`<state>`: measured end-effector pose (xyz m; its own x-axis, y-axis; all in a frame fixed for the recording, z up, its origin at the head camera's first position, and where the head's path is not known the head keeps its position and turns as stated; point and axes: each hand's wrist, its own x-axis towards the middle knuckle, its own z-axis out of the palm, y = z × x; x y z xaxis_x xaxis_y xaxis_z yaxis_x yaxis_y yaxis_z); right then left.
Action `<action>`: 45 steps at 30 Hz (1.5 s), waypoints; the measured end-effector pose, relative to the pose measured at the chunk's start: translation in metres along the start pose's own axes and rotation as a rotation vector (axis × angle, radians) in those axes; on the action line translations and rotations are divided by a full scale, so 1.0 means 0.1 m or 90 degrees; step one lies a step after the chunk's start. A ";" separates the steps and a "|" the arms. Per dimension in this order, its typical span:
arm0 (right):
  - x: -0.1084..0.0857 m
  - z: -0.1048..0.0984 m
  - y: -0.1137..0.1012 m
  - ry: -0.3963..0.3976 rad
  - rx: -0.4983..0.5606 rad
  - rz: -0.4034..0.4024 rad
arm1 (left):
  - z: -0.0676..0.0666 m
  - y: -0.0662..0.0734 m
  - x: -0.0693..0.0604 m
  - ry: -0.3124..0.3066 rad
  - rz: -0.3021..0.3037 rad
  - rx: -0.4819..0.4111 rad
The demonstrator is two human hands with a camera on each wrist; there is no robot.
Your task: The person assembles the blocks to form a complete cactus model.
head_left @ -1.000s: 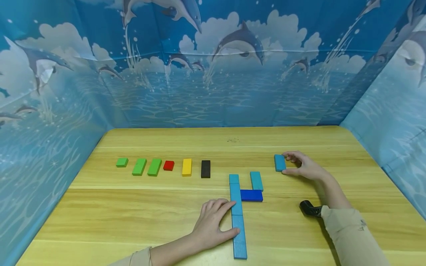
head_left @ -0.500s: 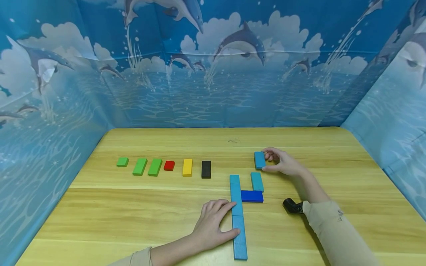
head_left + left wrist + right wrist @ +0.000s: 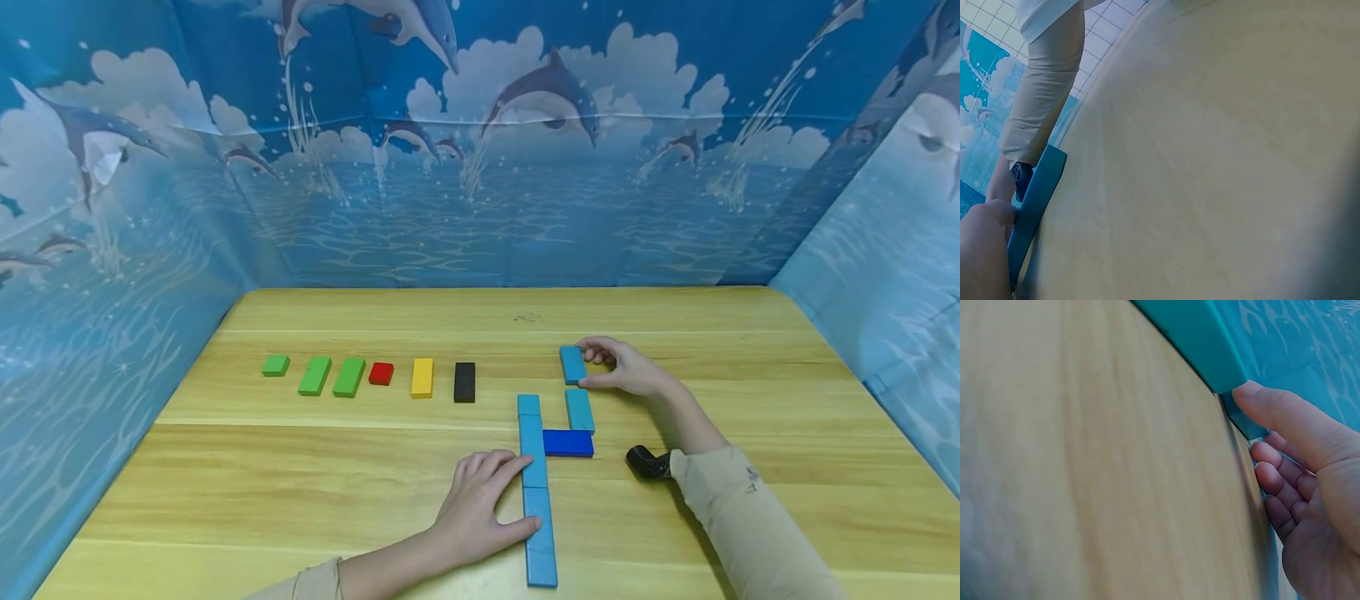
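My right hand (image 3: 626, 368) pinches a blue rectangular block (image 3: 572, 365) between thumb and fingers. That block is just behind a lighter blue block (image 3: 579, 410), slightly left of its line; in the right wrist view the thumb tip is beside where the two come close. A dark blue block (image 3: 567, 443) lies crosswise at the lighter block's near end and meets a long row of light blue blocks (image 3: 542, 542). On that row rest the thumb and index finger of my left hand (image 3: 476, 508), spread apart. The left wrist view catches the row's near end (image 3: 1038, 209) beside the thumb.
Left of the row lie a black block (image 3: 464, 382), a yellow block (image 3: 422, 378), a small red block (image 3: 381, 373) and several green blocks (image 3: 348, 377). A black device (image 3: 647, 462) sticks out at the right cuff. Dolphin-print curtains (image 3: 480, 208) border the table's back and sides.
My right hand has carried the blue block leftward from the right side, then slightly nearer, to just behind the lighter blue block. My left hand has stayed on the row.
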<state>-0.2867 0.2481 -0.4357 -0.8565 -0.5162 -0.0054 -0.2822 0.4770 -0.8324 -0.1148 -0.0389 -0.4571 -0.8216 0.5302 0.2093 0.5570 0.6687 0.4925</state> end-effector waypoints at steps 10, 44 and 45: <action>-0.01 0.01 0.00 -0.003 0.011 0.013 | 0.00 0.00 0.00 -0.003 -0.005 -0.010; -0.01 0.03 0.02 -0.003 0.010 0.026 | 0.00 -0.02 0.00 -0.004 -0.003 -0.011; -0.01 0.03 0.02 -0.003 0.012 0.026 | 0.00 -0.01 0.00 -0.005 -0.004 -0.011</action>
<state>-0.2853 0.2479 -0.4393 -0.8654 -0.4994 -0.0425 -0.2382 0.4844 -0.8418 -0.1153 -0.0398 -0.4582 -0.8237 0.5307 0.1998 0.5501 0.6623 0.5087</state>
